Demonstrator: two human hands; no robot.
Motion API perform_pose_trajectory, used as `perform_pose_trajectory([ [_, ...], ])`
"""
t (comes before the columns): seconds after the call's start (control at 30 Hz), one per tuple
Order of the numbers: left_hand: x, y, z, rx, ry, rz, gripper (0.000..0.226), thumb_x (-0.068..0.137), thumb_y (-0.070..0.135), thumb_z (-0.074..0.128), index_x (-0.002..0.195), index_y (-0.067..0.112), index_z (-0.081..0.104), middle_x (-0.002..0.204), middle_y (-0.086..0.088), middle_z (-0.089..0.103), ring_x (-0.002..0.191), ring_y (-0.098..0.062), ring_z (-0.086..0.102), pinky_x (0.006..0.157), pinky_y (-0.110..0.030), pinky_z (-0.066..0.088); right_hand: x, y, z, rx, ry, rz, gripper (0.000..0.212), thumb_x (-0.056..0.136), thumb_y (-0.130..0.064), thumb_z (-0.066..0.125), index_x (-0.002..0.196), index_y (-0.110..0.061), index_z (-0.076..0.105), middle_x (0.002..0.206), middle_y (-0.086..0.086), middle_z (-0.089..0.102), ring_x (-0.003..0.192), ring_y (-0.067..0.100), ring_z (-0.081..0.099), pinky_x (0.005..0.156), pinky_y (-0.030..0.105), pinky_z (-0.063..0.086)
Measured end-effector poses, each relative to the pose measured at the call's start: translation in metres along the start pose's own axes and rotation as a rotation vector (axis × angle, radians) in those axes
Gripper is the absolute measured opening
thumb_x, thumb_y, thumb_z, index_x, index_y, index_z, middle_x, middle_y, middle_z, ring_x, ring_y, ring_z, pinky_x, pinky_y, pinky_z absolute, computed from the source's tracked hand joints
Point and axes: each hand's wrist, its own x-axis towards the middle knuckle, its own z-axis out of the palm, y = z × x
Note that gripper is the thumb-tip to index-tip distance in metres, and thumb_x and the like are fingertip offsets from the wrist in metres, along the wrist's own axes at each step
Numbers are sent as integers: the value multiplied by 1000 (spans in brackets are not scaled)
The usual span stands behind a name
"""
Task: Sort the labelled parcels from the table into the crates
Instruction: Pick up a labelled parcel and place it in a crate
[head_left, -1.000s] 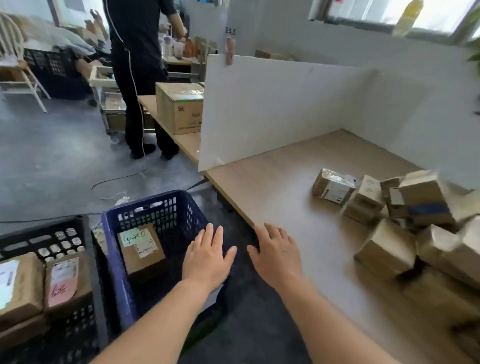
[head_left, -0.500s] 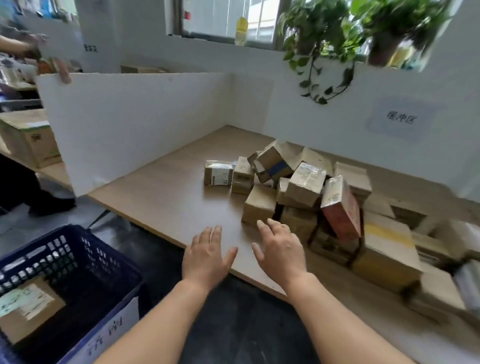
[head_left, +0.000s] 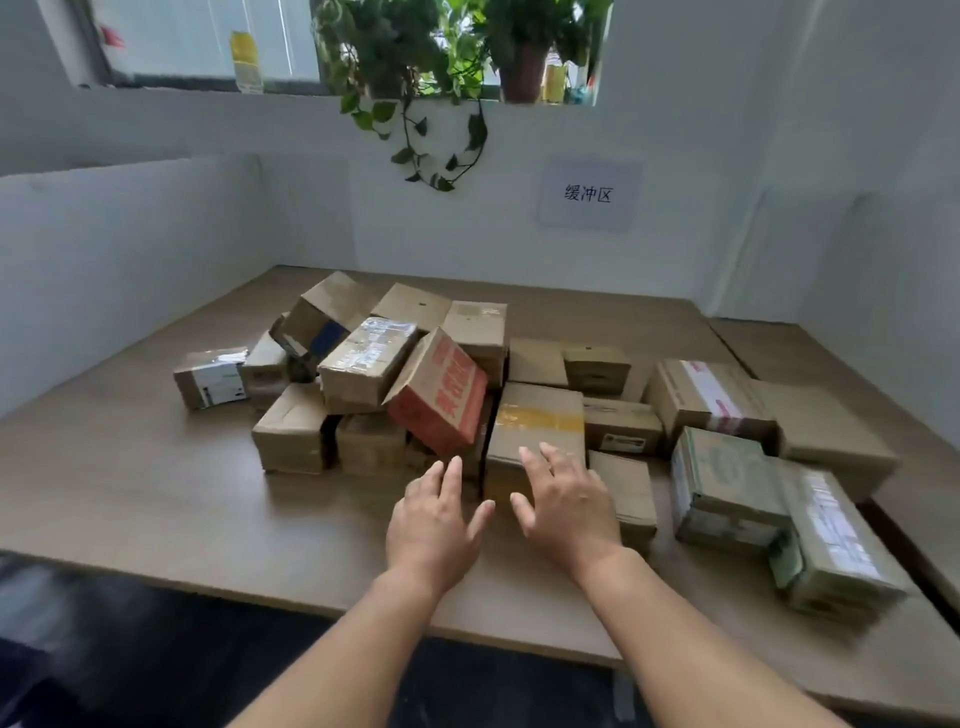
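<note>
Two bare hands hover palm-down over the near part of the heap, each grip loose with fingers spread and nothing held. The left hand (head_left: 434, 525) reaches toward the lower corner of a tilted red cardboard box with pale lettering (head_left: 441, 392); the right hand (head_left: 566, 501) has its fingertips over the near end of a brown cardboard box crossed by a strip of yellow tape (head_left: 537, 415). Whether either hand touches a box cannot be told.

Half a second ago both hands were short of the pile, over the near edge of the wooden tabletop (head_left: 130, 483); now they have come forward to the boxes, and the view has swung right, so the blue crate on the floor has gone out of sight.

Around the hands the labelled parcels lie in a loose pile on the tabletop: a small foil-taped box with a white label (head_left: 210, 376) at the left end, a green-printed box (head_left: 724, 480) and a box with a long white label (head_left: 836, 540) at the right. Behind the pile stand white partition boards (head_left: 104, 260), a wall sign with three Chinese characters (head_left: 588, 193), and trailing potted plants (head_left: 436, 62) on the window sill.
</note>
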Motion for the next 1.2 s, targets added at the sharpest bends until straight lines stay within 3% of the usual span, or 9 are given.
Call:
perform_pose_trajectory([
  [0.2,16,73,39,-17,-41,42,71,96,58,32,154,21,11,159,-3,18,146,-18,15,116,-33,22,-5,87,1,19,-53,61,60,98,-42,41,152,-22,24,157,7,27,143,23,26,113,37,26],
  [0.4,42,95,54,27,-80,38,72,97,56,31,154,18,8,160,-6,15,147,-20,12,117,-32,17,4,128,12,60,-93,128,59,99,-40,40,152,-22,23,156,6,27,143,23,24,115,37,27],
  [0.8,127,71,52,-98,-175,-58,64,101,45,32,154,18,7,160,-8,13,147,-24,11,116,-37,20,73,119,32,110,-176,253,61,100,-41,41,153,-20,20,154,7,29,140,23,27,112,36,28],
  [1.0,159,55,59,-256,-244,-66,59,100,33,38,153,21,14,151,-8,32,136,-25,34,106,-41,34,100,94,58,220,-273,394,65,100,-40,41,153,-13,15,150,10,37,137,26,34,107,38,35],
  [1.2,168,54,63,-210,-271,-58,65,98,22,41,153,16,8,153,-12,26,137,-30,28,110,-41,29,115,87,61,227,-320,535,66,100,-37,40,153,-10,11,151,13,36,139,29,33,107,42,35],
])
